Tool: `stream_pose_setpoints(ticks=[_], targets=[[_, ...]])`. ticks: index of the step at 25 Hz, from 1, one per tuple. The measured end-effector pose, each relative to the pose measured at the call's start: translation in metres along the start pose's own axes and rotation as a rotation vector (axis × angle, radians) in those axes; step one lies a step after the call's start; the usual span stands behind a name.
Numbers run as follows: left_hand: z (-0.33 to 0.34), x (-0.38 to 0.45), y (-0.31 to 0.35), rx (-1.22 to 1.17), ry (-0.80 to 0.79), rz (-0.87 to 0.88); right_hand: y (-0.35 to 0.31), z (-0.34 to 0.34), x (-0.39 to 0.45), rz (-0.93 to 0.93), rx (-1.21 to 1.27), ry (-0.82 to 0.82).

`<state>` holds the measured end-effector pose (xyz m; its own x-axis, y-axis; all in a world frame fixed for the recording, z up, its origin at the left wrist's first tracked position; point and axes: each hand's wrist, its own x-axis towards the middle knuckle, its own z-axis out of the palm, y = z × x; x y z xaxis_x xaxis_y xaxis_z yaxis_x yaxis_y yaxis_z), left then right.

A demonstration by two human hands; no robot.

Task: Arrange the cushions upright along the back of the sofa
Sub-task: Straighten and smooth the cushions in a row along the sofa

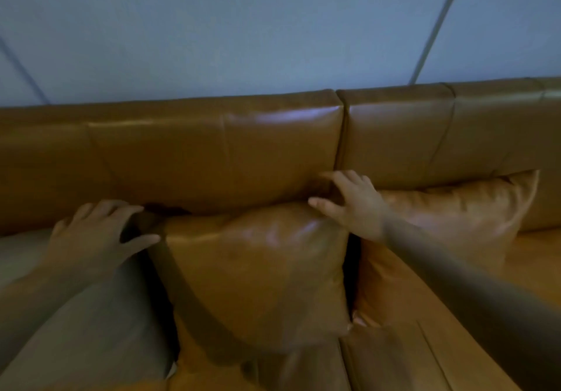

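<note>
A tan leather cushion (258, 272) stands upright against the brown sofa back (212, 150) in the middle of the view. My left hand (94, 235) rests on its upper left corner, thumb pressed to the front and fingers spread. My right hand (352, 202) lies over its upper right corner with fingers apart, not closed around it. A second tan cushion (455, 217) leans against the back to the right, partly behind my right forearm. A grey-green cushion (91, 330) lies at the left under my left forearm.
The sofa seat (531, 257) shows at the right and bottom. A pale blue wall (273, 32) rises behind the sofa. The view is dim and slightly blurred.
</note>
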<state>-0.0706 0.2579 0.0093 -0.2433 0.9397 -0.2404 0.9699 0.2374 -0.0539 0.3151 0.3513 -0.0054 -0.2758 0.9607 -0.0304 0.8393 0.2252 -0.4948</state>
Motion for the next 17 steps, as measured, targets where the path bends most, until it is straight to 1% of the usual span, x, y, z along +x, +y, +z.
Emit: stream_pose_setpoints(ticks=[2,3,4,5,9,12,15,17], targets=[[0.022,0.01,-0.052,0.041,-0.009,0.003,-0.022,0.015,-0.001,-0.008,-0.159,-0.195],[0.028,0.012,-0.07,0.005,-0.039,0.01,-0.032,0.025,0.0,0.02,-0.244,-0.27],[0.031,0.009,-0.075,0.025,-0.059,0.024,-0.04,0.035,0.002,0.049,-0.316,-0.324],[0.036,0.01,-0.077,0.048,-0.028,0.029,-0.047,0.045,0.003,0.075,-0.38,-0.331],[0.041,0.017,-0.079,-0.093,0.05,0.015,-0.059,0.062,0.005,0.136,-0.428,-0.188],[0.048,0.014,-0.076,-0.067,0.102,-0.002,-0.06,0.073,-0.005,0.132,-0.457,-0.099],[0.051,0.005,-0.073,-0.076,0.181,-0.029,-0.075,0.074,-0.017,0.211,-0.39,-0.053],[0.049,-0.011,-0.073,-0.128,0.171,-0.055,-0.089,0.067,-0.033,0.263,-0.312,-0.054]])
